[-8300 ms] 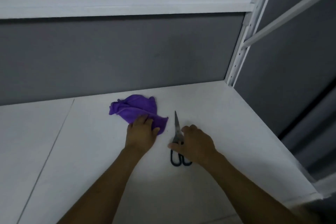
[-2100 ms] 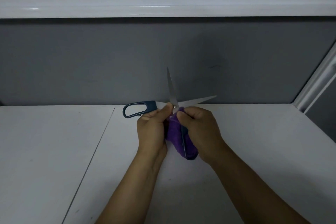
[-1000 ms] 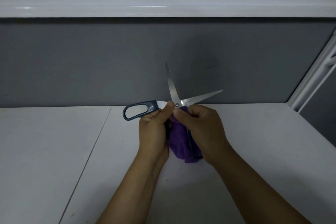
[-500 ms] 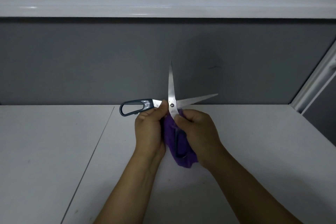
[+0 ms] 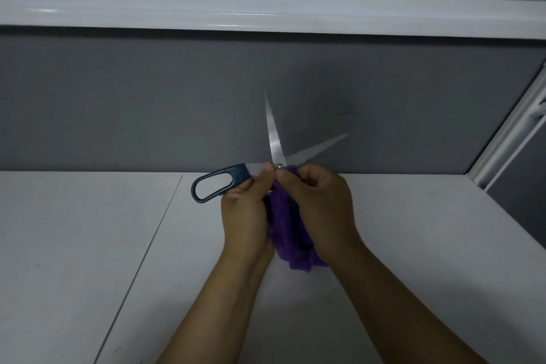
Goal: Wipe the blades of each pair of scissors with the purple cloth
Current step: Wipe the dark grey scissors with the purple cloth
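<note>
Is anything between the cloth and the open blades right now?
Nothing visible. Both blades stick out bare above the hands; the cloth bunches just below the pivot in the right hand, while the left hand grips the scissors.

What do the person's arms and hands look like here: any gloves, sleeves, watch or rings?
The left hand and the right hand are bare, with no gloves. The left forearm and the right forearm are uncovered down to the frame's bottom edge, so no sleeve shows. No watch, bracelet or ring shows on the parts in view. The light is dim.
</note>
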